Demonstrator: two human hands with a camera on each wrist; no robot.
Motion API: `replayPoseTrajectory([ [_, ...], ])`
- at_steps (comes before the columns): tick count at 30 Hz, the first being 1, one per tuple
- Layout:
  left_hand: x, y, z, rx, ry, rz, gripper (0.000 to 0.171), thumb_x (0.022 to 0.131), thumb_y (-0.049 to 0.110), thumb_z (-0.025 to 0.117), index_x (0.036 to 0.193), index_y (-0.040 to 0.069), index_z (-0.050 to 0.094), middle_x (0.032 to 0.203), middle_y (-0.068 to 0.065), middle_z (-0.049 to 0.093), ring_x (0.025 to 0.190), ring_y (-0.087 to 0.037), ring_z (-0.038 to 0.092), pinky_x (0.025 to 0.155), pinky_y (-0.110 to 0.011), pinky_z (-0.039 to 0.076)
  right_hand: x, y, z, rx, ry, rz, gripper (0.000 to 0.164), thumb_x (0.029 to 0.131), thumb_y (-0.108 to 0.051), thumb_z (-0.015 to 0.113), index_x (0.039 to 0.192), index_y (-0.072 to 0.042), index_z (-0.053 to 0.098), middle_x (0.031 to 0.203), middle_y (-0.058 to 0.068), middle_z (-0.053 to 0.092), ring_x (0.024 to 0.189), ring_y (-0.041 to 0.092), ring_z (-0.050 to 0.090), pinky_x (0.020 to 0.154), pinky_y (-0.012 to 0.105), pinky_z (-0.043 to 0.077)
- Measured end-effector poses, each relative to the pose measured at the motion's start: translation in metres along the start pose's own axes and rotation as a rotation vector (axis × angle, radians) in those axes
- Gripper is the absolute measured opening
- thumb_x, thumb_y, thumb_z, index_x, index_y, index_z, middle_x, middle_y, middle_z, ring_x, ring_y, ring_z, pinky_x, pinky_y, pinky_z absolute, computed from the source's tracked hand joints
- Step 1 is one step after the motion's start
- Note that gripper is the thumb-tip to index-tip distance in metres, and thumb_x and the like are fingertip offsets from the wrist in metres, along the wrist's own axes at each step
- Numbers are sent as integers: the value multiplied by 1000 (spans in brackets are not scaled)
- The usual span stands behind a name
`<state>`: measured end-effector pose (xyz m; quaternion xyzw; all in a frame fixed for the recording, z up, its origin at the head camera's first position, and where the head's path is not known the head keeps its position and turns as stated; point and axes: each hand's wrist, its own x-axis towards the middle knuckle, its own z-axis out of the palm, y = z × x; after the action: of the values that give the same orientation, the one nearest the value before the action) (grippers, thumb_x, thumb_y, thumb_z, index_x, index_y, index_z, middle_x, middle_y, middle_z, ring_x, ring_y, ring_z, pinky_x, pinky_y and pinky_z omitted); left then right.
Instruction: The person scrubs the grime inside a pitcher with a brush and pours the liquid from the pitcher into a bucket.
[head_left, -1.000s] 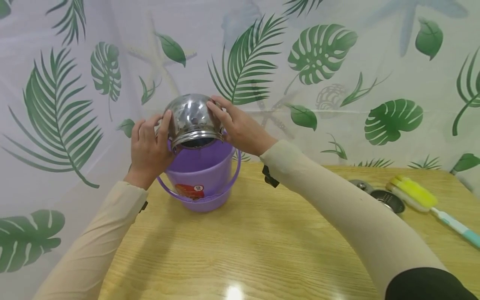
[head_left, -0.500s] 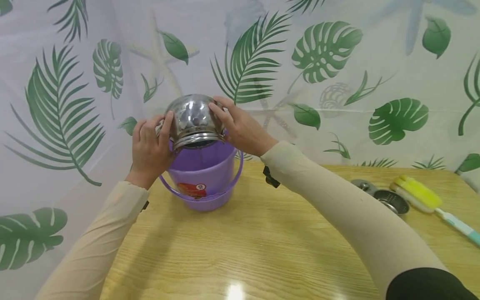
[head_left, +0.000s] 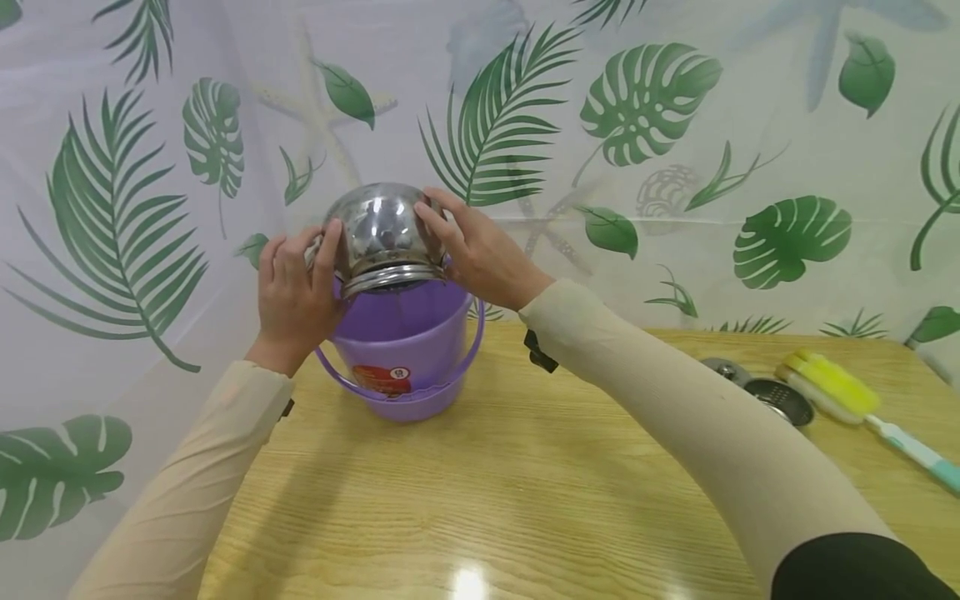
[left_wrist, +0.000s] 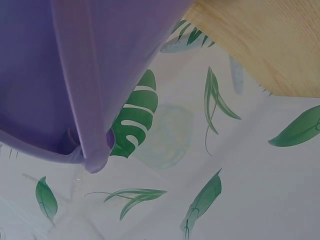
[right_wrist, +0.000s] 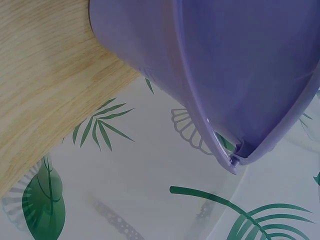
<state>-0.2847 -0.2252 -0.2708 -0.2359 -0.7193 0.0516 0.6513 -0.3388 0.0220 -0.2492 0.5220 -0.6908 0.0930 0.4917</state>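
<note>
Steel bowl [head_left: 384, 235] hangs upside down, tilted, just above the mouth of the purple bucket [head_left: 401, 350], its rim toward the opening. Left hand [head_left: 294, 292] and right hand [head_left: 476, 250] hold it from either side, fingers [head_left: 435, 218] curled against its shiny dome. Bucket stands on the worktop [head_left: 525, 492]; right of it lie a strainer [head_left: 780, 402] and brush [head_left: 832, 385].

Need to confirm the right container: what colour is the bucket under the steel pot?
Purple bucket, with a red label on its front; clearest in the head view.
</note>
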Motion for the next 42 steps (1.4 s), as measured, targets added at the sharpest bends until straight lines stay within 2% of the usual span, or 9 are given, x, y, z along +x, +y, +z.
replayPoseTrajectory([
  [9,7,0,-4,13,15,-3,64,75,19,67,132,9,41,114,-18,51,94,-33,55,91,-48,43,5,1,-2,9,18,0,77,65,13,61,131,-1,25,132,30,38,101,36,56,85,41,49],
  [27,22,-3,-2,63,99,4,57,80,14,62,132,11,40,115,-16,50,92,-32,55,89,-47,43,19,11,-6,-37,104,-37,75,68,13,53,132,-9,20,129,29,40,87,33,55,72,38,46],
  [34,31,-6,-1,72,125,0,56,80,14,63,131,11,40,115,-15,49,94,-32,55,90,-47,43,28,14,-11,-17,118,-32,75,73,11,58,132,-12,18,127,30,42,101,38,56,82,43,49],
  [42,34,-7,0,85,122,-5,55,81,16,64,130,11,40,116,-15,48,96,-31,55,91,-47,43,30,17,-12,-16,124,-27,81,71,13,56,135,-15,14,129,28,40,90,35,56,72,40,47],
])
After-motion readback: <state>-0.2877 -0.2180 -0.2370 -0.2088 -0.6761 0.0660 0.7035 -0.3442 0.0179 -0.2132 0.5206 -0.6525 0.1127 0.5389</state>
